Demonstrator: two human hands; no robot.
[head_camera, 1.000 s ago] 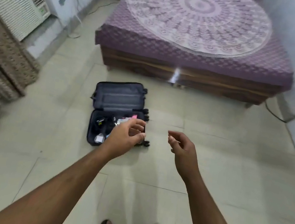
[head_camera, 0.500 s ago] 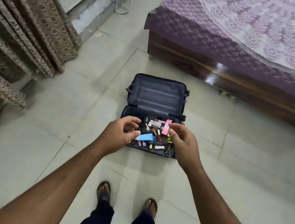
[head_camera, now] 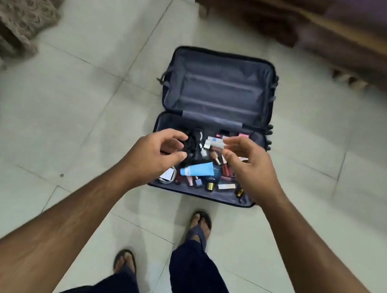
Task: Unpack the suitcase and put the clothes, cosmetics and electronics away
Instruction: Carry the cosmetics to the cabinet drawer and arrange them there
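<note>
- Open suitcase [head_camera: 218, 94] lying flat on the tiled floor [head_camera: 65, 103], far half bare grey lining, near half full of small stuff.
- Hard to make out most of that clutter: a light blue tube [head_camera: 198, 169] near the middle, a black cable bundle [head_camera: 193, 141] on the left, a white charger [head_camera: 167, 175] in the near-left corner, rest just little bottles and lipstick-type bits, labels unreadable.
- Left hand [head_camera: 157, 154] over the near-left part, grip loosely curled, narrow gap between thumb and fingers, nothing in it, hiding whatever sits underneath.
- Right hand [head_camera: 248, 166] over the near-right part, grip relaxed and half open, also holding nothing, covering that side's items.
- Blurry wooden bed frame [head_camera: 336, 34] top right, cut off by the edge.
- Patterned curtain [head_camera: 13, 1] far left, smeared too.
- Sandalled feet and dark trousers just short of the case.
</note>
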